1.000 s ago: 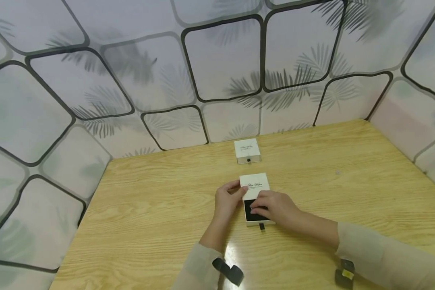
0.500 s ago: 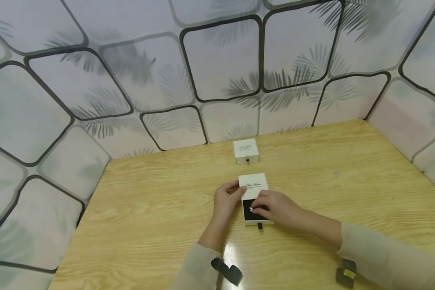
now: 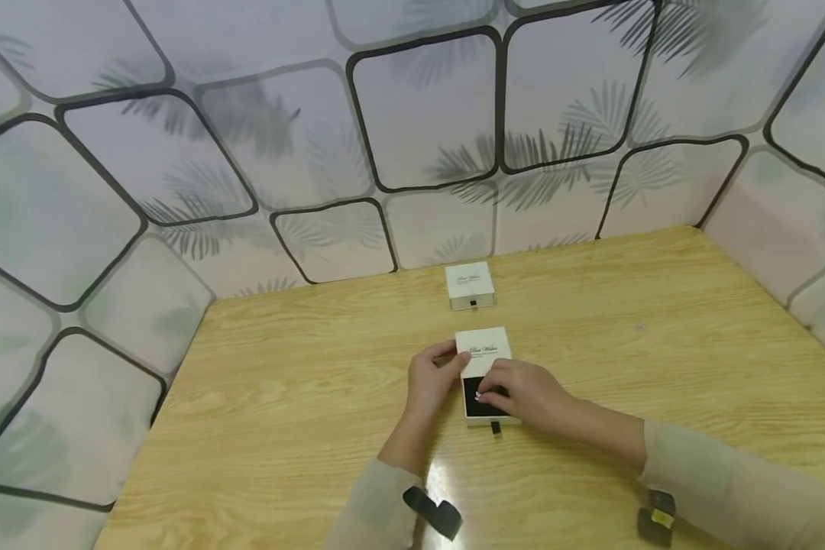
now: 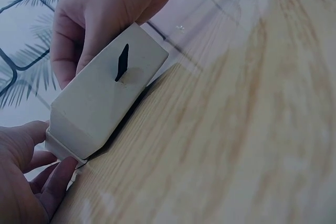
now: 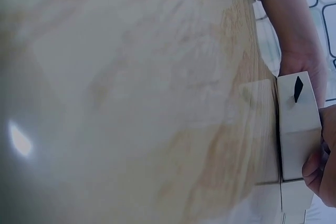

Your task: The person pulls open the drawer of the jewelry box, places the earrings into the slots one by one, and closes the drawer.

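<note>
A white drawer box [image 3: 482, 351] lies mid-table, its drawer [image 3: 484, 409] pulled toward me to show a black lining. My left hand [image 3: 437, 376] grips the sleeve's left side. My right hand [image 3: 525, 393] curls over the open drawer, and its fingertips pinch a small shiny piece [image 3: 477, 396] against the lining. In the left wrist view the drawer front [image 4: 100, 103] with its black pull tab [image 4: 122, 62] faces the camera, with the right hand [image 4: 100, 9] above it. In the right wrist view a right-hand fingertip [image 5: 317, 167] rests on the box [image 5: 297, 129].
A second white box [image 3: 469, 286], closed, sits farther back near the patterned wall [image 3: 419, 114]. The wooden table [image 3: 282, 397] stretches to both sides, enclosed by wall panels on the left, back and right.
A small shiny piece now shows at my right fingertips over the black lining; one second ago it was not visible. Both hands and the box have barely moved.
</note>
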Motion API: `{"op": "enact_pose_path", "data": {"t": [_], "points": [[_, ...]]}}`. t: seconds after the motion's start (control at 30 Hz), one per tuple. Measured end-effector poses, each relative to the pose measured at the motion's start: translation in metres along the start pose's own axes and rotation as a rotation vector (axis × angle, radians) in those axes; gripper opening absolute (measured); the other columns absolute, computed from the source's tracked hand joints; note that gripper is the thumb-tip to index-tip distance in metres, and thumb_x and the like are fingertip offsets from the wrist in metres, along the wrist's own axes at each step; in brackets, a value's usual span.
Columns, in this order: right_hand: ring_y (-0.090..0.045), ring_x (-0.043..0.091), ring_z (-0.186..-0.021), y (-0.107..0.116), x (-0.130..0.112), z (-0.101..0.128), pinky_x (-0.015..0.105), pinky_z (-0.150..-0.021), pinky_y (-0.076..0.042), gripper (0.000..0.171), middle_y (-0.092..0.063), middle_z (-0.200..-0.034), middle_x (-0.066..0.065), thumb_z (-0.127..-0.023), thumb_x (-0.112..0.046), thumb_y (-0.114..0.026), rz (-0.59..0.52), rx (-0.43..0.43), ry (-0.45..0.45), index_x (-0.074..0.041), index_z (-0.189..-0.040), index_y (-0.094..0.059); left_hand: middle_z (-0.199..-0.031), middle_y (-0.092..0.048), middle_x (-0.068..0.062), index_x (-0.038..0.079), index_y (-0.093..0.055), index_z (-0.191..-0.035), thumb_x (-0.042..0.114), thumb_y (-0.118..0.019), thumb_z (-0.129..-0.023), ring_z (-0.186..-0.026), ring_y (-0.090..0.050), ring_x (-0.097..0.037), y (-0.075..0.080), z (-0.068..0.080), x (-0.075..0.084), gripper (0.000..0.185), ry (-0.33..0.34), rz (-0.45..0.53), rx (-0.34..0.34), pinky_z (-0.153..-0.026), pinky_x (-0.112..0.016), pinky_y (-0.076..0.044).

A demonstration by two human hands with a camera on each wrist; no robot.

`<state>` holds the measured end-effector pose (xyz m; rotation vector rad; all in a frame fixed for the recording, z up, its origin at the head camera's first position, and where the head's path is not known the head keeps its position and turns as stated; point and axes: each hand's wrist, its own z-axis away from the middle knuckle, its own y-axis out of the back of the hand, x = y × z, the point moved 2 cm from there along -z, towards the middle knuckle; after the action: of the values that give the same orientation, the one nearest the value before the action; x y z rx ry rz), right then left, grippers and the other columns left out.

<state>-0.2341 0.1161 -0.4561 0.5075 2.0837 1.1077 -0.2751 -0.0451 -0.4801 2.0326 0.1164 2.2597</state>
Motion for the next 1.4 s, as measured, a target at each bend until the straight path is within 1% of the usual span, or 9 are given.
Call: {"op": "enact_pose_path", "data": {"t": [0.1,0.2,0.37,0.53,0.7,0.87,0.97,1.17,1.4], "points": [[-0.057,0.005,-0.069,0.001,0.0,0.0,0.02,-0.059,-0.049,0.006,-0.061,-0.077,-0.008,-0.08,-0.019,-0.075,-0.005,-0.004,0.009,-0.013,-0.081,-0.072,-0.109,-0.066,-0.013,0.002,-0.067,-0.114,0.016,-0.074,-0.082,-0.071,-0.06,-0.01,0.0,-0.001,-0.001,0.035,0.006,-0.001,0.0,-0.061,-0.023,-0.058],[-0.057,0.004,-0.069,0.001,0.001,0.0,0.02,-0.059,-0.049,0.006,-0.061,-0.077,-0.008,-0.081,-0.019,-0.074,-0.002,-0.007,0.041,-0.013,-0.082,-0.072,-0.109,-0.066,-0.012,0.003,-0.068,-0.114,0.017,-0.074,-0.082,-0.071,-0.059,-0.009,0.0,-0.002,-0.001,0.035,0.007,-0.025,0.01,-0.06,-0.022,-0.057],[-0.056,0.003,-0.07,0.003,0.005,-0.001,0.02,-0.059,-0.05,0.005,-0.06,-0.078,-0.009,-0.081,-0.018,-0.074,0.034,-0.034,0.097,-0.015,-0.082,-0.07,-0.108,-0.067,-0.012,0.003,-0.069,-0.112,0.017,-0.074,-0.082,-0.072,-0.059,-0.009,0.0,-0.001,0.001,0.034,-0.004,-0.037,0.014,-0.058,-0.021,-0.056],[-0.057,0.003,-0.071,0.004,0.006,-0.001,0.02,-0.059,-0.05,0.005,-0.061,-0.079,-0.008,-0.081,-0.018,-0.074,0.039,-0.059,0.122,-0.015,-0.083,-0.07,-0.107,-0.067,-0.012,0.002,-0.069,-0.112,0.016,-0.074,-0.081,-0.073,-0.059,-0.01,0.0,-0.001,0.002,0.034,-0.01,-0.041,0.013,-0.058,-0.021,-0.056],[-0.057,0.003,-0.072,0.005,0.006,-0.002,0.019,-0.06,-0.05,0.006,-0.062,-0.08,-0.008,-0.082,-0.019,-0.073,0.022,-0.088,0.09,-0.015,-0.085,-0.07,-0.106,-0.067,-0.012,0.002,-0.068,-0.112,0.016,-0.074,-0.082,-0.073,-0.059,-0.01,0.0,-0.001,0.003,0.034,0.002,-0.029,0.013,-0.059,-0.022,-0.057],[-0.054,0.0,-0.07,0.008,0.006,0.0,0.017,-0.059,-0.048,0.007,-0.064,-0.083,-0.009,-0.083,-0.018,-0.073,-0.032,-0.115,0.038,-0.015,-0.089,-0.072,-0.106,-0.067,-0.012,0.002,-0.068,-0.113,0.016,-0.074,-0.082,-0.073,-0.061,-0.011,0.0,-0.001,0.002,0.034,0.014,-0.014,0.007,-0.06,-0.023,-0.057],[-0.052,-0.001,-0.068,0.011,0.006,0.001,0.016,-0.057,-0.047,0.01,-0.065,-0.084,-0.009,-0.082,-0.017,-0.074,-0.056,-0.097,0.042,-0.015,-0.091,-0.072,-0.106,-0.067,-0.012,0.002,-0.068,-0.113,0.015,-0.074,-0.082,-0.074,-0.061,-0.011,-0.001,-0.001,0.002,0.034,0.015,-0.001,0.003,-0.061,-0.024,-0.058],[-0.056,0.005,-0.073,0.018,0.006,0.004,0.017,-0.058,-0.048,0.014,-0.068,-0.084,-0.007,-0.078,-0.016,-0.077,-0.018,-0.005,0.098,-0.015,-0.092,-0.073,-0.106,-0.067,-0.013,0.001,-0.068,-0.112,0.015,-0.074,-0.081,-0.074,-0.06,-0.011,-0.001,-0.001,0.001,0.034,0.005,-0.005,0.015,-0.061,-0.024,-0.058],[-0.054,0.005,-0.07,0.028,0.01,0.008,0.016,-0.055,-0.048,0.017,-0.069,-0.085,-0.004,-0.077,-0.013,-0.077,-0.034,0.03,0.075,-0.012,-0.094,-0.074,-0.105,-0.067,-0.012,0.002,-0.068,-0.111,0.015,-0.074,-0.081,-0.073,-0.061,-0.011,-0.001,-0.001,0.001,0.034,0.018,-0.007,0.01,-0.06,-0.023,-0.058]]}}
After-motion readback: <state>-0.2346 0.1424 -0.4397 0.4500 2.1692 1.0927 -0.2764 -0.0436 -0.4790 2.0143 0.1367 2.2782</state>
